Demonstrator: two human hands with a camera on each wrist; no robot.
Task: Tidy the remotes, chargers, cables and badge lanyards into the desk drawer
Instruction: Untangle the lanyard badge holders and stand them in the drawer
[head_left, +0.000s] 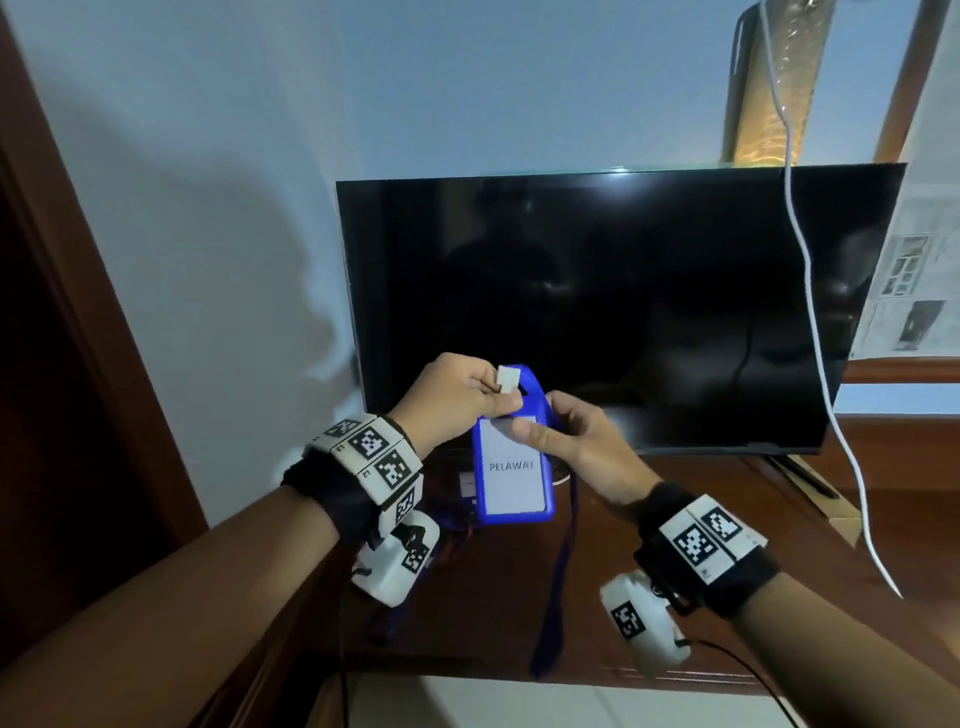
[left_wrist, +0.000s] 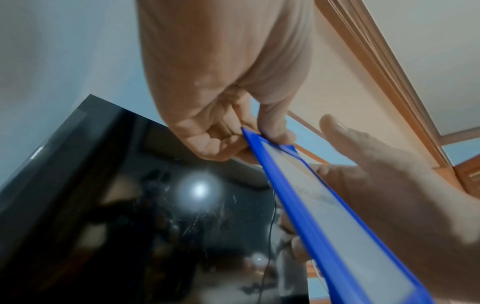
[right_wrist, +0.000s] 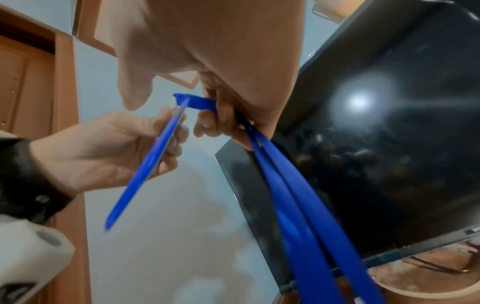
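A blue badge holder (head_left: 511, 478) with a white card reading PELAWAT is held upright above the desk by both hands. My left hand (head_left: 498, 397) pinches its top left corner, and a small white clip (head_left: 508, 378) shows above the fingers. In the left wrist view the fingers of that hand (left_wrist: 249, 139) grip the holder's (left_wrist: 306, 209) top edge. My right hand (head_left: 540, 421) has its thumb on the card's top. In the right wrist view its fingers (right_wrist: 218, 115) curl round the blue lanyard strap (right_wrist: 293, 195). The strap (head_left: 556, 571) hangs to the desk's front edge.
A dark TV (head_left: 597, 312) stands on the wooden desk (head_left: 675, 597) right behind my hands. A white cable (head_left: 810, 291) hangs down across its right side. More badges and lanyards (head_left: 462, 488) lie on the desk under my left wrist. A door frame (head_left: 78, 312) is at left.
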